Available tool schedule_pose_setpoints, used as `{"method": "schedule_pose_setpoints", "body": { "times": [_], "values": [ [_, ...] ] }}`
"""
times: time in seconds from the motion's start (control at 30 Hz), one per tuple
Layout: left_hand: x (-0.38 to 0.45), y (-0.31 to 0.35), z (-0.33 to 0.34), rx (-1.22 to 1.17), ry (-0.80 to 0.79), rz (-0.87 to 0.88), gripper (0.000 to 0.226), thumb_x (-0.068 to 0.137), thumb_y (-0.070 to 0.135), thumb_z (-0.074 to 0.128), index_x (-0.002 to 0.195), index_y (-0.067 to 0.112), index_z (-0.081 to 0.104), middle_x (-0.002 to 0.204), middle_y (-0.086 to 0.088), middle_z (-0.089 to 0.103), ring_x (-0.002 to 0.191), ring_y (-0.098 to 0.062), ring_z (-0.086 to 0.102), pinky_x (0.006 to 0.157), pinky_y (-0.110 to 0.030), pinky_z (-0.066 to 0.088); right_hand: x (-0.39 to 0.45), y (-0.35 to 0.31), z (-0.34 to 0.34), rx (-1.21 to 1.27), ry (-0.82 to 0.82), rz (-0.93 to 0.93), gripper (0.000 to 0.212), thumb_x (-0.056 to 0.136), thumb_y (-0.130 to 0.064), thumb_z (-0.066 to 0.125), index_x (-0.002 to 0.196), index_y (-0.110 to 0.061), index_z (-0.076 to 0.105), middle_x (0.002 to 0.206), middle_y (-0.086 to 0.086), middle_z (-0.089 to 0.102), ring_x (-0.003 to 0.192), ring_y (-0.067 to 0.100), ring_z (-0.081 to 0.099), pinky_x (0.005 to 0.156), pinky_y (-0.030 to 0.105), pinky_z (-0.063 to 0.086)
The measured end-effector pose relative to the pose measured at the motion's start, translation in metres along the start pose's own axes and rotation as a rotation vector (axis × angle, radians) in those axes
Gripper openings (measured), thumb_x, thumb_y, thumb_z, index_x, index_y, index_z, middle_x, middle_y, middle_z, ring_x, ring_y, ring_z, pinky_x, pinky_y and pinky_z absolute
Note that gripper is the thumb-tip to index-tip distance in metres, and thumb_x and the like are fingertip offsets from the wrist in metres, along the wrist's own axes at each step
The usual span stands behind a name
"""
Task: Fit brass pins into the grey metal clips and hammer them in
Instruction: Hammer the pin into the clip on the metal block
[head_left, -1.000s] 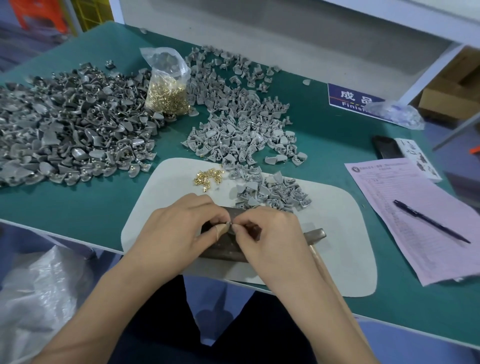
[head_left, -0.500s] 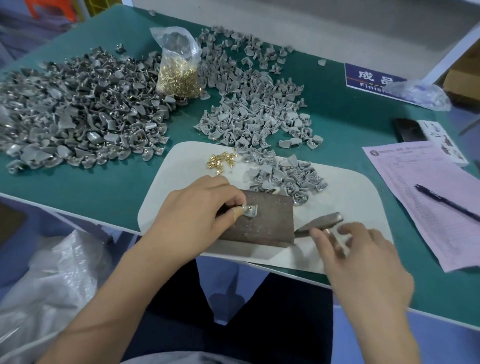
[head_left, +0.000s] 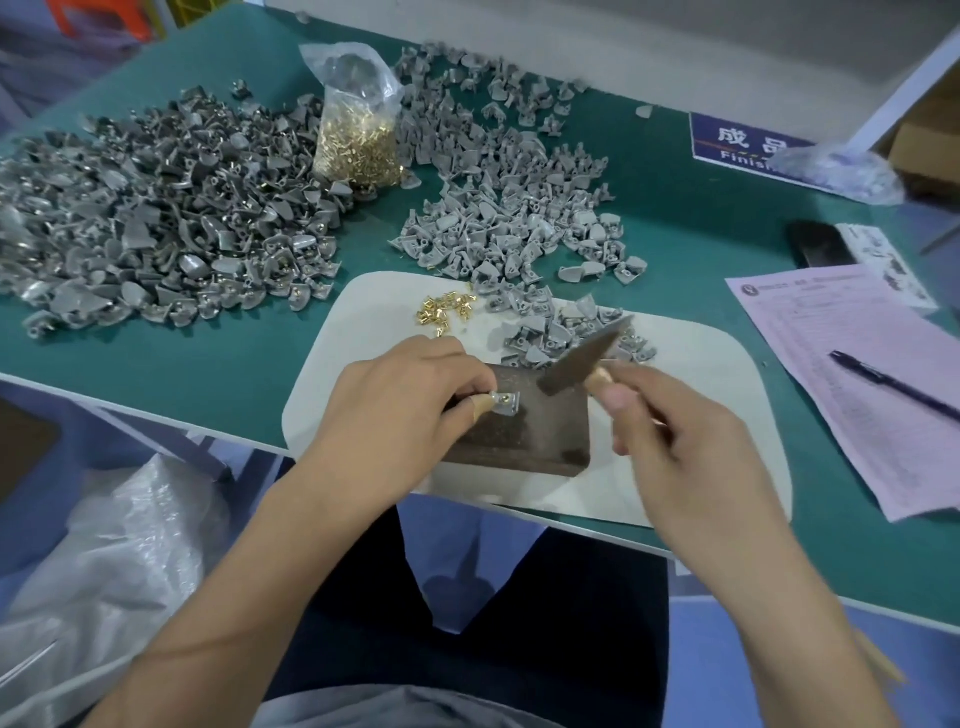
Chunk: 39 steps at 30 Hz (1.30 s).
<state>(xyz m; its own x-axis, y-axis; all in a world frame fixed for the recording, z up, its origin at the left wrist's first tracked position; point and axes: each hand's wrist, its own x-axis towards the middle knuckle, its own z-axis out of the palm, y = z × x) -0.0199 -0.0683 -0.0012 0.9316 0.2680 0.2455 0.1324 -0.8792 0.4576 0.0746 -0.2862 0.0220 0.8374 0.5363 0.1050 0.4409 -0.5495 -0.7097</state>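
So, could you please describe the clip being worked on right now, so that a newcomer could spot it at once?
Start at the white mat near the table's front edge, then the dark block on it. The clip lies alone on the block, pinched by the left hand, apart from the loose heaps.

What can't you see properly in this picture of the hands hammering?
- Hammer: head view, blurred by motion, so whether it touches the clip is unclear.
- Right hand: blurred; its grip hides most of the handle.
- Brass pin in the clip: too small to tell how deep it sits.
- Left hand: hides the metal block's left part.
- Blue sign: partly hidden by a plastic bag.
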Motion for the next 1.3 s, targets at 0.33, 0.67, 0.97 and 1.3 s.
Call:
{"method": "schedule_pose_setpoints", "body": {
  "times": [0.33,0.67,0.97,1.3],
  "values": [
    [0.001,-0.001,-0.002,0.062,0.03,0.031,0.005,0.09,0.044,0.068,0.089,0.039,0.07,0.08,0.016,0.059,0.087,-0.009,0.052,0.055,-0.026,0.036,0.014,-0.018,0.006,-0.071,-0.009,-0.139,0.035,0.102,-0.059,0.041,0.087,-0.033,0.06,0.063,-0.01,0.051,0.058,0.014,0.046,0.052,0.036,0.037],
    [0.003,-0.004,-0.002,0.039,0.019,0.044,0.014,0.094,0.051,0.061,0.095,0.043,0.072,0.085,0.018,0.061,0.092,-0.007,0.051,0.058,-0.026,0.029,0.011,-0.023,0.006,-0.302,0.024,-0.142,0.029,0.102,-0.06,0.033,0.112,-0.042,0.054,0.06,-0.015,0.048,0.062,0.021,0.051,0.055,0.035,0.039],
    [0.003,-0.004,-0.003,0.055,0.026,0.05,0.011,0.093,0.048,0.063,0.094,0.042,0.073,0.086,0.017,0.065,0.091,-0.01,0.054,0.057,-0.024,0.033,0.007,-0.02,0.008,-0.268,0.074,-0.165,0.028,0.103,-0.059,0.037,0.109,-0.039,0.056,0.058,-0.018,0.046,0.053,0.012,0.045,0.052,0.032,0.034],
    [0.003,-0.005,-0.004,0.055,0.012,0.062,0.015,0.093,0.052,0.059,0.096,0.045,0.072,0.089,0.02,0.065,0.091,-0.008,0.052,0.054,-0.019,0.026,0.004,-0.018,0.009,-0.359,0.018,-0.191,0.029,0.099,-0.059,0.036,0.113,-0.041,0.054,0.061,-0.016,0.053,0.064,0.022,0.057,0.055,0.032,0.038]
  ]
}}
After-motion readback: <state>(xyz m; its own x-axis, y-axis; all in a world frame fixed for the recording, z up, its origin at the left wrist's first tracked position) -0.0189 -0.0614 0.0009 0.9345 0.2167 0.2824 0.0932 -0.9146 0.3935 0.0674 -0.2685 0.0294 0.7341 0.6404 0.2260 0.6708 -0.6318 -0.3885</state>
